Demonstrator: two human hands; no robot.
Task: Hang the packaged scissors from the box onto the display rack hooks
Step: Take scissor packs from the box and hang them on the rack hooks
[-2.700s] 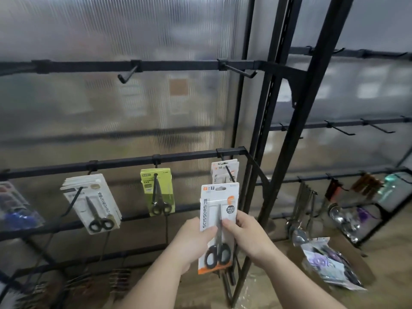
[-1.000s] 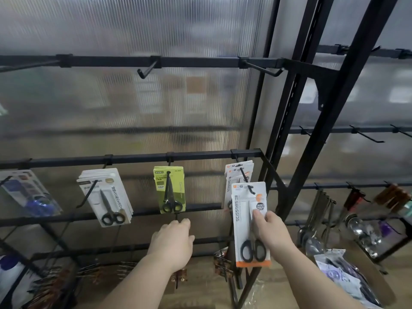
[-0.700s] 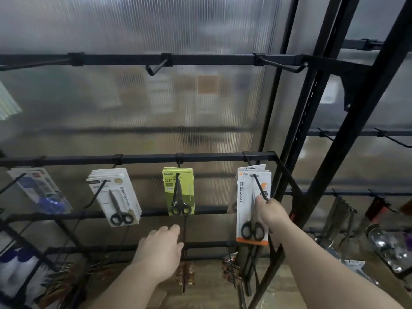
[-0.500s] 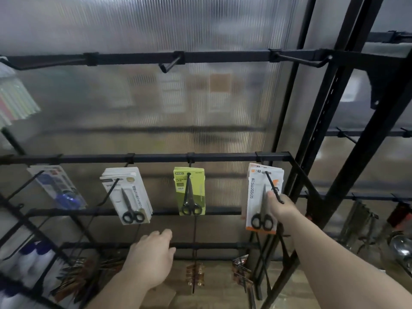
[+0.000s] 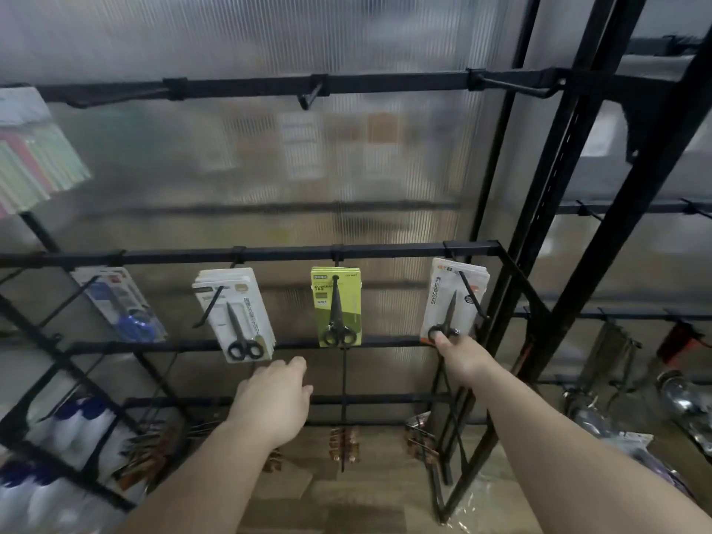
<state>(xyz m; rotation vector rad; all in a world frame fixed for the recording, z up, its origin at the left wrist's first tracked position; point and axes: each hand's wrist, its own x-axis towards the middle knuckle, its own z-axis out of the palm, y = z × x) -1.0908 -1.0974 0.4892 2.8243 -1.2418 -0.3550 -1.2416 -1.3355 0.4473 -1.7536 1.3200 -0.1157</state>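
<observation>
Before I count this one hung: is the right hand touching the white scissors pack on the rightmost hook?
Touching. The head view shows the right hand pinching the white scissors pack at its bottom edge, thumb over the handles.

A ribbed, translucent plastic wall panel fills the view from 9 o'clock across 12 to 1 o'clock, pale and evenly bright. Through it only blurred white and brown rectangular shapes show near 12 o'clock, too smeared to name. A similar frosted panel runs on at 3 o'clock. Light wood-plank floor lies at 6 o'clock, with crumpled clear plastic film on it toward 5 o'clock
</observation>
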